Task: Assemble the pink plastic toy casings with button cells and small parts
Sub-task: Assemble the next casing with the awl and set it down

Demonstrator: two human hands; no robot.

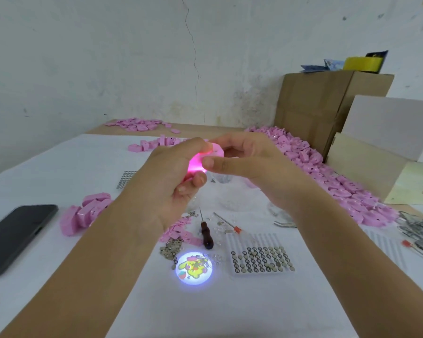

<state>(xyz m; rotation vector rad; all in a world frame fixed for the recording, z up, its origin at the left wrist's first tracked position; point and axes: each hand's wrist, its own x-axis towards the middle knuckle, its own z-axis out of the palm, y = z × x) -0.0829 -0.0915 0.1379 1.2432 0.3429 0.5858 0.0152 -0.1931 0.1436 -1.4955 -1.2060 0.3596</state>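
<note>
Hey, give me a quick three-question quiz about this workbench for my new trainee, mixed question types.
1. True or false: the pink casing held between the left hand and right hand is glowing.
2. Where does the projected cartoon circle fall? A wall, B white table, C phone.
3. Fill in: the tray of button cells lies to the circle's ___.
Key: 1 true; 2 B; 3 right.

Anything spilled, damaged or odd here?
A glowing cartoon disc lies on the table, apparently projected by the lit pink casing held by left hand and right hand. Loose button cells lie heaped outside the tray. The wall is cracked.
</note>
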